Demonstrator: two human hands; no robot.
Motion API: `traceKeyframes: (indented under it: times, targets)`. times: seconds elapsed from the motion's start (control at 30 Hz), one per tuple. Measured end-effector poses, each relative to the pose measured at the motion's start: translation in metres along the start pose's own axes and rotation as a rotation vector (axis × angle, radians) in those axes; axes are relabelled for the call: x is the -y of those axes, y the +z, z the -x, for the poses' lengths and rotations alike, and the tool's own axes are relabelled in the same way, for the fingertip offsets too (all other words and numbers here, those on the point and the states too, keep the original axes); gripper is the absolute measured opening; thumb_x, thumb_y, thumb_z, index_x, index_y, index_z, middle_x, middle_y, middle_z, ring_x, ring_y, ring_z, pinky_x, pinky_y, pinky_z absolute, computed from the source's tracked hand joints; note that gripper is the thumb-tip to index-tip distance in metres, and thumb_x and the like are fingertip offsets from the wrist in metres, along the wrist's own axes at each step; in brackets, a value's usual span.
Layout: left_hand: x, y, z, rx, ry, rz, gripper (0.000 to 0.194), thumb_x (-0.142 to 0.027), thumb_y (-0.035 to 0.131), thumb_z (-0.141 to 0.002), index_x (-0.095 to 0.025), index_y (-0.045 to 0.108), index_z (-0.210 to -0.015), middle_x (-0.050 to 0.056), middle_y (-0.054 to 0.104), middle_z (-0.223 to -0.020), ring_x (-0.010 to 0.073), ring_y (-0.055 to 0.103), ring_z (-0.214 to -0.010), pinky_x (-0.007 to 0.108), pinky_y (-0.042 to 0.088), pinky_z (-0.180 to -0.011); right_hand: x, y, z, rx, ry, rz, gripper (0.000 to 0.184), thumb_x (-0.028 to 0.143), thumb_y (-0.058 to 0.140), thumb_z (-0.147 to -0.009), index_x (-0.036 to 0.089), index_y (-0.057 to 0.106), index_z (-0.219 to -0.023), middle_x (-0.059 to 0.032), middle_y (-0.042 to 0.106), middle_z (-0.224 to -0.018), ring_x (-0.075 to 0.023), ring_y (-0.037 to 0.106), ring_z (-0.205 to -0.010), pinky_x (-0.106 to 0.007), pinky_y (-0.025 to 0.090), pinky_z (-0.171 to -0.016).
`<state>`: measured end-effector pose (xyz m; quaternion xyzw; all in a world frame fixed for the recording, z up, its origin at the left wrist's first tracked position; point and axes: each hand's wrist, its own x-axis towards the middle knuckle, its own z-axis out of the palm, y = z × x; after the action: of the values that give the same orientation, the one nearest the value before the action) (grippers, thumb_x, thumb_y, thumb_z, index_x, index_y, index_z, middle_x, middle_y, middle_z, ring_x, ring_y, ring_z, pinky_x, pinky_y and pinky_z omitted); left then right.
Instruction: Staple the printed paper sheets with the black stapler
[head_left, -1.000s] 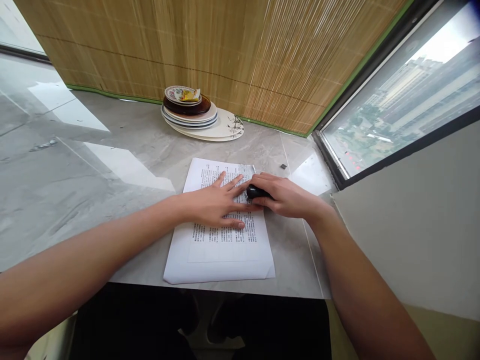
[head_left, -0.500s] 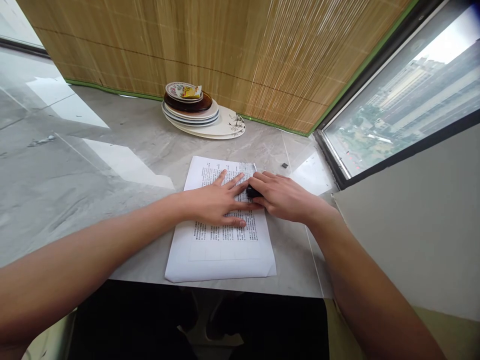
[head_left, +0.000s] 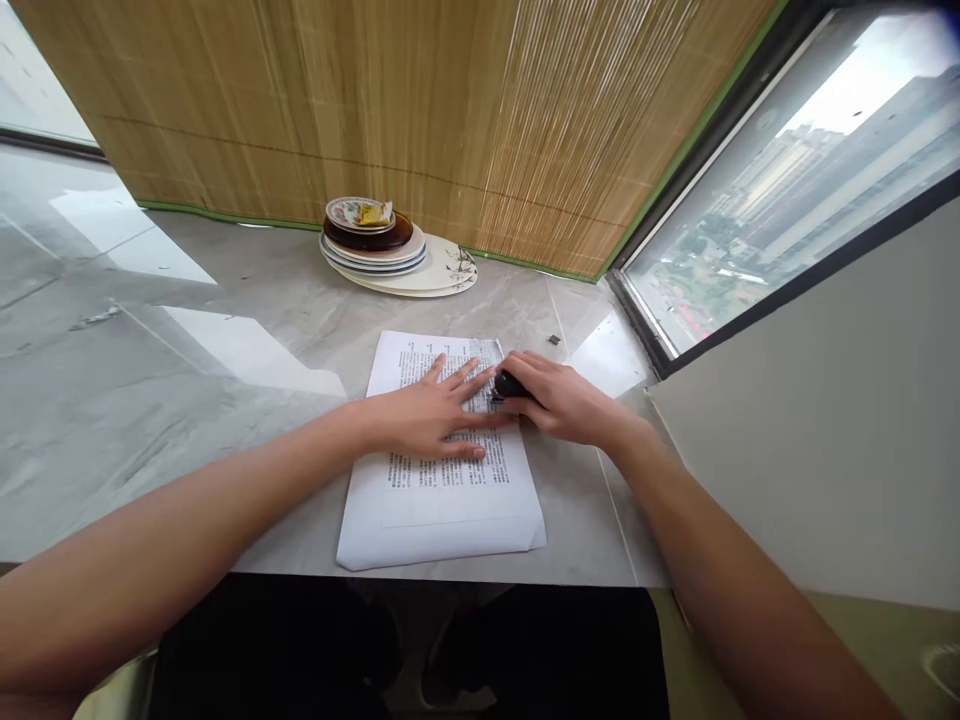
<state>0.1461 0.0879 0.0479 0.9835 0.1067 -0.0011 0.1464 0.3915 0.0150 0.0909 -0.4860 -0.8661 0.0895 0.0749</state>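
Printed sheets of paper lie stacked on the grey marble-patterned tabletop, their lower right corner slightly curled. My left hand rests flat on the print with its fingers spread, pressing the sheets down. At the right edge of the sheets, my right hand is closed around a small black stapler. The stapler's front end reaches over the paper edge beside my left fingertips, and a bit of metal shows under it. Most of its body is hidden in my right palm.
Stacked plates stand at the back, a yellow packet on top. A small dark piece lies right of the paper. Behind hangs a bamboo blind. A window and white wall panel border the right.
The view has shifted a little. The stapler's front now shows more metal and a gap below the black top. My left hand stays flat on the sheets.
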Motion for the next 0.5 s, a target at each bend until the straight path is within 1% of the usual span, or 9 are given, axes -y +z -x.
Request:
traceKeyframes:
  times: [0.1,0.2,0.27,0.33,0.37,0.4,0.43,0.47,0.5]
  targets:
    - [0.001,-0.001,0.001,0.001,0.001,-0.001,0.064,-0.071,0.049,-0.103,-0.047,0.046,-0.162,0.0,0.005,-0.183,0.043,0.005,-0.167,0.071,0.007,-0.131,-0.013,-0.004,0.016,-0.002,0.057,-0.074,0.024,0.029,0.063,-0.098,0.024,0.054,-0.12,-0.0065,0.069,-0.108,-0.0233,0.063,-0.093,-0.032,0.043,-0.076]
    - [0.0,-0.001,0.001,0.016,-0.001,0.019,0.065,-0.072,0.048,-0.104,-0.047,0.044,-0.164,0.001,0.003,-0.183,0.0443,0.002,-0.167,0.074,0.006,-0.129,-0.027,-0.002,0.03,-0.004,0.16,-0.083,0.021,0.032,0.067,-0.095,0.025,0.057,-0.112,-0.0039,0.07,-0.096,-0.0217,0.062,-0.082,-0.032,0.041,-0.071]
    - [0.0,0.0,-0.001,0.01,0.007,0.03,0.065,-0.072,0.049,-0.103,-0.047,0.045,-0.163,0.003,0.006,-0.183,0.0451,0.005,-0.167,0.074,0.007,-0.129,-0.034,0.001,0.036,-0.129,0.307,-0.076,0.021,0.038,0.069,-0.093,0.024,0.057,-0.102,-0.0031,0.069,-0.087,-0.0217,0.061,-0.076,-0.032,0.04,-0.069]
    - [0.003,-0.002,-0.003,-0.033,0.057,0.031,0.064,-0.07,0.054,-0.102,-0.046,0.049,-0.161,0.004,0.017,-0.182,0.0432,0.015,-0.167,0.07,0.013,-0.13,-0.035,0.002,0.035,-0.351,0.479,-0.067,0.023,0.041,0.069,-0.092,0.024,0.054,-0.097,-0.0027,0.067,-0.082,-0.0221,0.06,-0.074,-0.033,0.04,-0.068]
    - [0.006,-0.004,-0.004,-0.09,0.1,0.034,0.061,-0.067,0.057,-0.102,-0.043,0.055,-0.158,0.006,0.027,-0.179,0.0404,0.025,-0.165,0.065,0.019,-0.13,-0.031,0.002,0.031,-0.462,0.541,-0.061,0.023,0.041,0.069,-0.091,0.025,0.053,-0.095,-0.0027,0.066,-0.081,-0.0223,0.059,-0.074,-0.033,0.04,-0.068]
    - [0.011,-0.007,-0.004,-0.184,0.137,0.044,0.053,-0.062,0.058,-0.103,-0.039,0.064,-0.151,0.008,0.043,-0.173,0.0364,0.039,-0.159,0.059,0.027,-0.128,-0.025,0.002,0.024,-0.549,0.576,-0.058,0.022,0.039,0.068,-0.091,0.024,0.053,-0.095,-0.003,0.066,-0.081,-0.0224,0.059,-0.074,-0.033,0.04,-0.069]
    - [0.018,-0.01,-0.003,-0.315,0.15,0.056,0.045,-0.056,0.057,-0.105,-0.033,0.073,-0.14,0.01,0.059,-0.16,0.0319,0.054,-0.148,0.051,0.037,-0.123,-0.016,0.002,0.013,-0.587,0.576,-0.059,0.02,0.037,0.067,-0.09,0.024,0.053,-0.096,-0.0034,0.067,-0.082,-0.0225,0.06,-0.075,-0.033,0.04,-0.069]
    - [0.026,-0.015,-0.001,-0.483,0.137,0.076,0.038,-0.049,0.054,-0.107,-0.026,0.08,-0.122,0.011,0.074,-0.138,0.0268,0.068,-0.13,0.043,0.046,-0.114,-0.004,0.003,0.0,-0.595,0.56,-0.053,0.019,0.035,0.067,-0.09,0.024,0.053,-0.097,-0.0038,0.067,-0.083,-0.0228,0.06,-0.077,-0.033,0.04,-0.069]
    - [0.036,-0.019,0.002,-0.692,0.047,0.094,0.04,-0.043,0.05,-0.109,-0.021,0.082,-0.1,0.01,0.082,-0.112,0.0225,0.075,-0.107,0.036,0.053,-0.1,0.009,0.004,-0.014,-0.576,0.546,-0.055,0.018,0.033,0.066,-0.09,0.023,0.054,-0.1,-0.0046,0.068,-0.085,-0.0229,0.061,-0.078,-0.033,0.041,-0.069]
